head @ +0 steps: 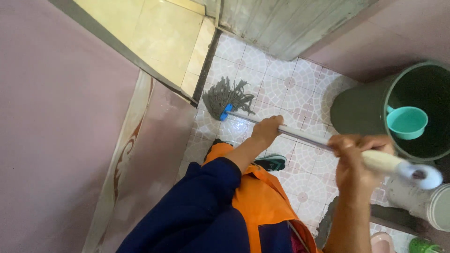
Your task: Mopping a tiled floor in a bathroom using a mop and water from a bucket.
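A mop with a grey string head (228,96) and a blue socket rests on the patterned white and pink floor tiles (295,89), close to the doorway step. Its metal pole (304,136) runs to the right and ends in a cream grip (385,162). My left hand (267,131), reaching out of a navy sleeve, is closed around the pole's lower part. My right hand (357,159) grips the pole higher up, just where the cream grip begins. I wear an orange garment (260,201).
A dark green bucket (361,110) with a teal dipper (407,122) inside stands at right. A white container (424,201) sits below it. A dark sandal (271,162) is on my foot. Pink wall (56,131) at left; yellow tiled step (159,37) beyond the doorway.
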